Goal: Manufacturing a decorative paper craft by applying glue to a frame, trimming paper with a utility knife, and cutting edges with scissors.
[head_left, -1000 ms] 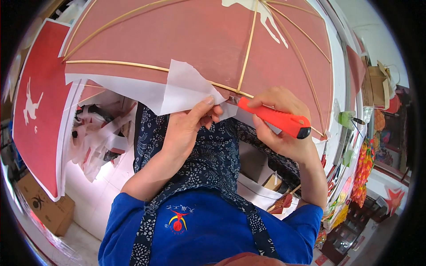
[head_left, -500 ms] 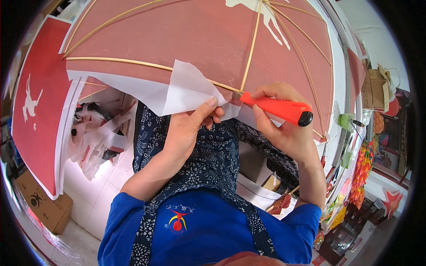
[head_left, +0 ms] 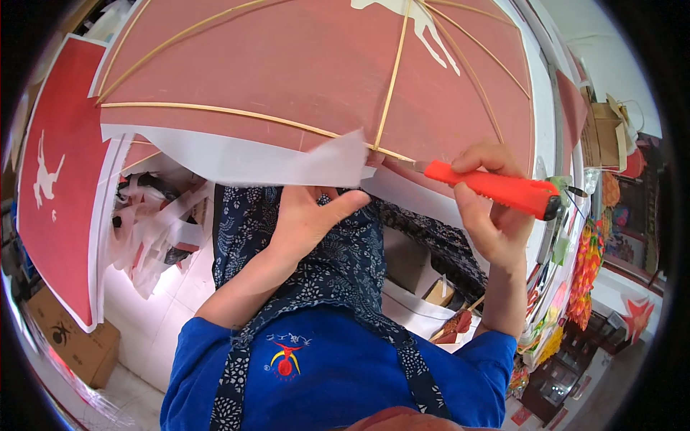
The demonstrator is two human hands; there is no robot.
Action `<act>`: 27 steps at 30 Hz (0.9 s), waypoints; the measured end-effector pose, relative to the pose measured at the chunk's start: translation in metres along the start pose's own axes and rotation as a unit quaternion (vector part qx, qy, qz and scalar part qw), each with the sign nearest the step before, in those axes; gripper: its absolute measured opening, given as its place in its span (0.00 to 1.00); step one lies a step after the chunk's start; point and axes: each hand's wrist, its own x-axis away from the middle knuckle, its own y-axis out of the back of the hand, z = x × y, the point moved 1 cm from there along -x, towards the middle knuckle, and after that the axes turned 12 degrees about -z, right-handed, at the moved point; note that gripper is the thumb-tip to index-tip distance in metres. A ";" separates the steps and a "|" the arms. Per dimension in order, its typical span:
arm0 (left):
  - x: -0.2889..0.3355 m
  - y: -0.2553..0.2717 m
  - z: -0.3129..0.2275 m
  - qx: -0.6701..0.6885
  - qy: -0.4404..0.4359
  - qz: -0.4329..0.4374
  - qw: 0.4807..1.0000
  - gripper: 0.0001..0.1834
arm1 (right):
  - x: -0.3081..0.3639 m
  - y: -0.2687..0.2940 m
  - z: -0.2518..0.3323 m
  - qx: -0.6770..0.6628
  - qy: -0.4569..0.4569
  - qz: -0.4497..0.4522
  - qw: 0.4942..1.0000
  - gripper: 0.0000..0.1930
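Observation:
My right hand (head_left: 496,194) grips an orange-red utility knife (head_left: 496,188) with a black end cap. The knife's front end points left, beside a thin bamboo strip (head_left: 215,110) that runs along the near edge of a large pinkish-red sheet (head_left: 251,65). White margin (head_left: 194,154) borders this edge, and a loose flap (head_left: 334,161) of it stands folded up, blurred. Just below the flap is my left hand (head_left: 305,219), thumb stretched out to the right and off the sheet. Its other fingers are partly hidden behind the white margin.
More bamboo strips (head_left: 390,79) cross the sheet, which carries a white animal figure (head_left: 431,39). A second red sheet (head_left: 65,172) hangs at the left. Below it are white scraps (head_left: 147,237) and a cardboard box (head_left: 72,337). Colourful hanging items (head_left: 586,280) line the right.
The knife and my right hand have moved right along the edge. My left thumb has let go of the white flap and spread outward. The sheet has shifted slightly left.

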 end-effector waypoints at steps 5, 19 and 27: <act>-0.004 -0.001 0.006 -0.188 0.101 0.034 0.976 0.16 | 0.007 -0.005 -0.011 0.057 0.023 0.012 0.998 0.09; -0.002 -0.009 -0.004 -0.198 0.143 0.001 0.970 0.17 | 0.002 -0.013 -0.016 0.075 0.025 0.052 0.995 0.10; 0.000 -0.013 -0.012 -0.207 0.133 0.007 0.969 0.18 | 0.002 -0.014 -0.015 0.071 0.045 0.050 0.995 0.10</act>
